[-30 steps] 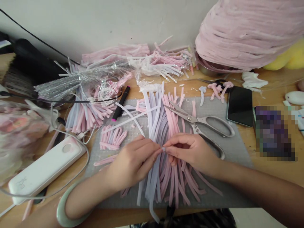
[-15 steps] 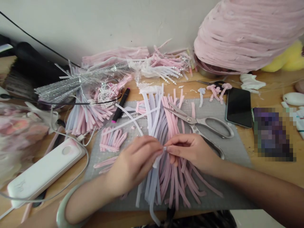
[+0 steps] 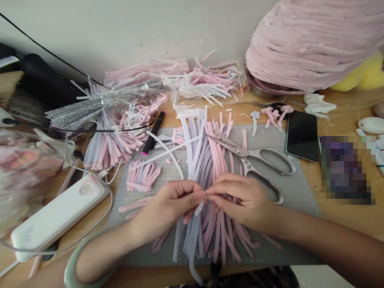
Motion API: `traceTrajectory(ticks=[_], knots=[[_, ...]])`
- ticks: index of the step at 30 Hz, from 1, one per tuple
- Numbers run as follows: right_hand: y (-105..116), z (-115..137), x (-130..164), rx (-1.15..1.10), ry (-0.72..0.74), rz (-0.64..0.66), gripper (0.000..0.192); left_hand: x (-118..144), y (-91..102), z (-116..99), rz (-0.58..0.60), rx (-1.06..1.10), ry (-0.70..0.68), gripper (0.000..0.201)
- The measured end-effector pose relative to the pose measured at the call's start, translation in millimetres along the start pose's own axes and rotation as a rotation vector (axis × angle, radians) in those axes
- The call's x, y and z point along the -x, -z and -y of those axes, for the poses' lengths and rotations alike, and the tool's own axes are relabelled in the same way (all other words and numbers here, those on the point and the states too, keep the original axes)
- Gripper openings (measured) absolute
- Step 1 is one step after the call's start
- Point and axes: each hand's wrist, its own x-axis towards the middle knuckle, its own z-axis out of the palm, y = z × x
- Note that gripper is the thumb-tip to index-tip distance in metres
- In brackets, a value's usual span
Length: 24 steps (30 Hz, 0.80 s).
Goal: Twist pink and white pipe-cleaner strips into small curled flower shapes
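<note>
My left hand point(image 3: 168, 206) and my right hand point(image 3: 240, 198) meet fingertip to fingertip above a heap of pale lilac and pink strips point(image 3: 207, 160) on a grey cutting mat point(image 3: 297, 192). Both pinch the same short lilac strip point(image 3: 198, 208), which hangs a little below my left fingers. A pale green bangle point(image 3: 70, 266) circles my left wrist. Steel scissors point(image 3: 258, 160) lie just behind my right hand, blades pointing left over the strips.
A black marker with a pink tip point(image 3: 153, 132) and folded pink strip pieces point(image 3: 141, 178) lie left of the heap. A white power bank point(image 3: 57, 216) with cable sits front left, a dark phone point(image 3: 301, 136) at right. Big pink cord bundle point(image 3: 315, 40) back right.
Both hands have dropped slightly toward me, still joined at the fingertips. The lilac strip end now hangs lower from my left fingers.
</note>
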Motion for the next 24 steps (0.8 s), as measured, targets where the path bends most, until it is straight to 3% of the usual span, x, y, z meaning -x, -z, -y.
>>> traceTrajectory(ticks=[4, 8, 18, 24], knots=[[3, -5, -2, -0.275, -0.174, -0.061, 0.028, -4, -2.2, 4, -0.139, 0.177, 0.055, 0.026], [8, -7, -6, -0.383, -0.129, -0.093, 0.021, -3, -5.1, 8, -0.223, 0.184, 0.017, 0.024], [9, -5, -7, -0.265, -0.135, -0.108, 0.006, -1, -8.6, 8, -0.129, 0.138, -0.091, 0.020], [-4, -3, -2, -0.273, -0.086, -0.305, 0.006, -2, -14.7, 7, -0.086, 0.118, -0.117, 0.019]])
